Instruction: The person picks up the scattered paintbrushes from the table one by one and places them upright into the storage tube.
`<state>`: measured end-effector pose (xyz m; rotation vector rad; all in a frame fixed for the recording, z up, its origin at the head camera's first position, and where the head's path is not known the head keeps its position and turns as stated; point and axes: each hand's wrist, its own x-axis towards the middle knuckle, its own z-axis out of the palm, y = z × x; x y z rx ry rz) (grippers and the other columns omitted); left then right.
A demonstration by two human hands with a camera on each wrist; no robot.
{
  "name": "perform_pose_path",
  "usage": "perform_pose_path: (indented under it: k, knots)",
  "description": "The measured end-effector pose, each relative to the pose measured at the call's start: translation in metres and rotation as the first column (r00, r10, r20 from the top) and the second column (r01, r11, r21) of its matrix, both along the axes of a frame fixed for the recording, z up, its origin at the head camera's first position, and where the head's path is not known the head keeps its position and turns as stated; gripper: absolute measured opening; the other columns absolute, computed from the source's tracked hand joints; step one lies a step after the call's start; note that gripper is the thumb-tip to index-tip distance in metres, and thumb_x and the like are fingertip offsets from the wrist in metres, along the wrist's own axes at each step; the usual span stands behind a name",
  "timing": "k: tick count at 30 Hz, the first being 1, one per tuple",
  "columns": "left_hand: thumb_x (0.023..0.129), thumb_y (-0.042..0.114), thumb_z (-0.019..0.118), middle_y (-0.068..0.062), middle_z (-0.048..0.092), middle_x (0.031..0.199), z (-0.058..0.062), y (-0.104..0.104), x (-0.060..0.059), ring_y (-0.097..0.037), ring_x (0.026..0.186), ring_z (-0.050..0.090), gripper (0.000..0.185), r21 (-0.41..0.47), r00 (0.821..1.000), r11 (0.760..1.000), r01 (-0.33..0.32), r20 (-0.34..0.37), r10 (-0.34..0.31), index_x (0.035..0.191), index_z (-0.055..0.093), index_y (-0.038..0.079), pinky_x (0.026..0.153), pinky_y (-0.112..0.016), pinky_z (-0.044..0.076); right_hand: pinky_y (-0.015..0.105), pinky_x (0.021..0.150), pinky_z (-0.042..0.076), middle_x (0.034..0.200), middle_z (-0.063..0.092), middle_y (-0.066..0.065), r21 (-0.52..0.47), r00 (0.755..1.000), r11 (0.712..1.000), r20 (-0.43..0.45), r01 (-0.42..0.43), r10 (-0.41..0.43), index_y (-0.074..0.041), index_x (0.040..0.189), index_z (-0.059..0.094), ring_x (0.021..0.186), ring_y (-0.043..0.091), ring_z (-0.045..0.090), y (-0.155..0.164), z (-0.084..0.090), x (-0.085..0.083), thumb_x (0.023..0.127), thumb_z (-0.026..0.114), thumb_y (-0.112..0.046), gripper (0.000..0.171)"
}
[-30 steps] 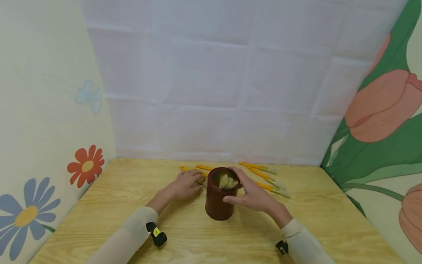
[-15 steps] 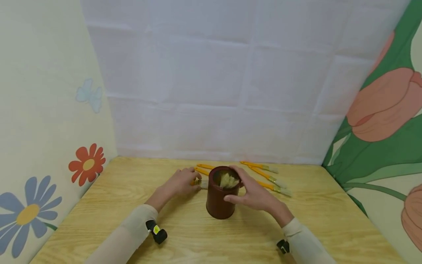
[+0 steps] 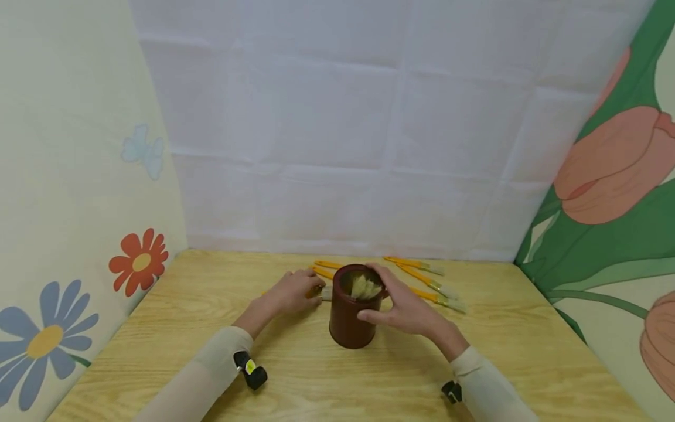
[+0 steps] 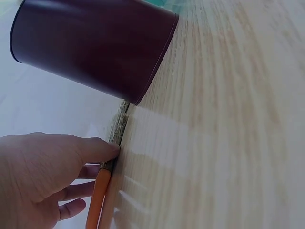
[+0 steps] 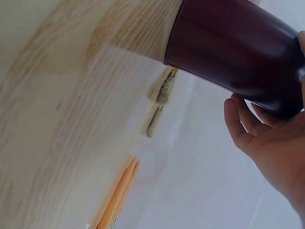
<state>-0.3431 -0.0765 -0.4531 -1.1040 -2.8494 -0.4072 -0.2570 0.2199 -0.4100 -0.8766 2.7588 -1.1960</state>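
— On the wooden table (image 3: pixel 174 328), starting at the left: what is the left hand (image 3: pixel 293 291) doing?

— It lies over a yellow-handled paintbrush (image 4: pixel 101 189), fingertips pinching it down by the ferrule. The bristle end lies just beside the base of the dark red cup (image 3: pixel 353 316).

— And the cup itself?

— It stands upright mid-table with brush heads showing inside. The right hand (image 3: pixel 403 308) curls round its rim and side, steadying it.

— So which step is this?

— Picking up the next brush, I judge. The lift calls for raising it clear of the table, turning it over the rim and dropping it in while the cup is held firm.

— Further right?

— Three more loose brushes (image 3: pixel 429 285) lie behind the right hand.
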Motion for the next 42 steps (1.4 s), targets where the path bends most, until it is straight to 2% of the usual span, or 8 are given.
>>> perform_pose_path:
  k: [4,15,22,28,32,35,38,42]
  knots:
    - [0.097,0.029,0.073,-0.011,0.062,0.126,-0.001,-0.001,-0.001,-0.034,0.115,0.058,0.037,0.016,1.0,1.0,-0.004,0.004,0.004,0.129,0.069,0.011,0.098,-0.066,0.038,0.054,0.106,0.04,0.158,0.028,-0.009,-0.012,1.0,1.0,-0.005,-0.014,0.014,-0.04,0.16,0.018,0.14,0.016,0.038,-0.002,0.002,-0.001,0.09,0.075,-0.054,0.092]
    - [0.094,0.027,0.077,-0.002,0.062,0.112,0.001,-0.007,-0.007,-0.022,0.098,0.06,0.034,0.035,1.0,0.999,-0.009,-0.029,0.01,0.124,0.071,0.012,0.089,-0.059,0.043,0.053,0.105,0.041,0.158,0.03,-0.01,-0.008,1.0,1.0,-0.01,-0.012,0.012,-0.041,0.159,0.018,0.14,0.016,0.039,-0.002,0.002,-0.001,0.089,0.075,-0.055,0.092]
    - [0.09,0.028,0.079,-0.002,0.063,0.102,0.01,-0.01,-0.011,-0.023,0.088,0.063,0.034,0.05,0.985,0.993,-0.103,-0.136,0.109,0.119,0.073,0.011,0.077,-0.051,0.049,0.052,0.106,0.04,0.16,0.027,-0.008,0.004,1.0,1.0,-0.003,-0.003,0.003,-0.038,0.161,0.017,0.142,0.018,0.037,0.0,0.001,0.0,0.089,0.075,-0.056,0.094]
    - [0.088,0.031,0.081,-0.003,0.064,0.102,0.021,-0.013,-0.01,-0.021,0.084,0.063,0.037,0.137,0.964,0.981,-0.137,-0.208,0.164,0.118,0.072,0.01,0.073,-0.047,0.05,0.054,0.106,0.039,0.16,0.027,-0.007,-0.003,1.0,1.0,0.006,0.001,-0.001,-0.034,0.162,0.018,0.142,0.018,0.037,0.0,0.001,0.0,0.089,0.075,-0.056,0.095]
    - [0.089,0.03,0.08,-0.004,0.066,0.103,0.029,-0.013,-0.007,-0.022,0.085,0.063,0.035,0.237,0.944,0.963,-0.128,-0.269,0.192,0.116,0.073,0.009,0.075,-0.05,0.049,0.055,0.106,0.04,0.161,0.026,-0.006,-0.008,1.0,1.0,0.004,-0.001,0.001,-0.031,0.163,0.018,0.141,0.019,0.038,0.001,0.0,0.001,0.089,0.075,-0.055,0.097]
    - [0.091,0.03,0.078,-0.005,0.067,0.104,0.037,-0.012,-0.005,-0.023,0.087,0.062,0.035,0.311,0.935,0.942,-0.123,-0.283,0.215,0.117,0.073,0.008,0.078,-0.052,0.048,0.053,0.105,0.041,0.16,0.028,-0.006,-0.006,1.0,1.0,-0.004,-0.002,0.002,-0.032,0.162,0.018,0.14,0.018,0.039,0.001,0.0,0.0,0.089,0.075,-0.055,0.096]
    - [0.093,0.031,0.077,-0.005,0.066,0.106,0.043,-0.01,-0.003,-0.021,0.088,0.063,0.037,0.379,0.936,0.918,-0.114,-0.268,0.227,0.12,0.072,0.007,0.08,-0.05,0.049,0.051,0.104,0.042,0.159,0.029,-0.007,-0.01,1.0,1.0,-0.008,-0.006,0.006,-0.035,0.161,0.018,0.138,0.017,0.041,0.001,-0.001,0.0,0.089,0.076,-0.054,0.094]
    - [0.094,0.031,0.076,-0.005,0.064,0.111,0.055,-0.007,0.002,-0.022,0.092,0.064,0.04,0.486,0.951,0.872,-0.064,-0.235,0.2,0.126,0.069,0.008,0.078,-0.045,0.053,0.051,0.104,0.042,0.157,0.031,-0.007,-0.032,1.0,0.999,-0.002,-0.017,0.017,-0.033,0.161,0.019,0.137,0.016,0.042,0.0,0.0,0.0,0.09,0.077,-0.05,0.094]
